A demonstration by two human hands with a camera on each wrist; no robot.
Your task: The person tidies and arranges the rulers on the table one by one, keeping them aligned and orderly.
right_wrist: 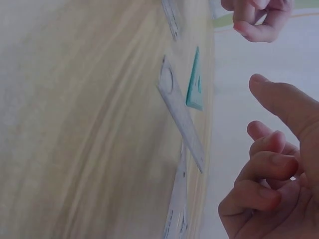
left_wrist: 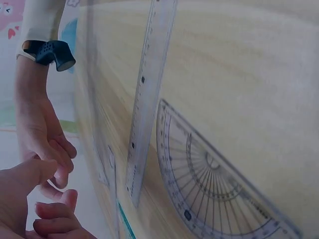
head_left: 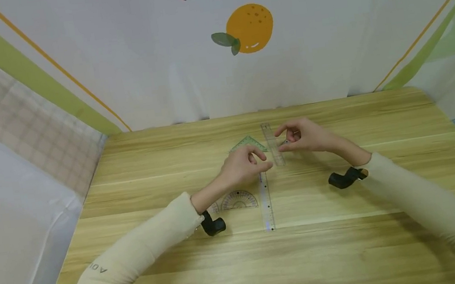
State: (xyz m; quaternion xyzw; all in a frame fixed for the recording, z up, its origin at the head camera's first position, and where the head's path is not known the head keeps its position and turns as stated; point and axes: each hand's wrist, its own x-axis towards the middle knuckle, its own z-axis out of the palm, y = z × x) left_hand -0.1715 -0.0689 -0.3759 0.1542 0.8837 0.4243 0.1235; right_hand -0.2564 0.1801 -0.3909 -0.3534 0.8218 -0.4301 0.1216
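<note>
My left hand [head_left: 241,166] hovers over the table with fingers loosely bent; nothing shows between fingers and thumb. Facing it, my right hand [head_left: 306,136] has thumb and forefinger apart and holds nothing. Between the hands is a short clear ruler [head_left: 273,148]. A green set square [head_left: 249,142] lies just beyond the left hand. Below that hand, a longer clear ruler [head_left: 266,204] lies beside a clear protractor [left_wrist: 214,174]. Another clear piece with printed marks [right_wrist: 177,211] is near the right hand, its shape partly hidden.
The wooden table [head_left: 311,255] ends at a pale wall covering [head_left: 149,75] printed with an orange fruit. Part of another clear marked piece [head_left: 214,207] shows beside the left wrist. Both wrists carry black camera mounts [head_left: 214,225].
</note>
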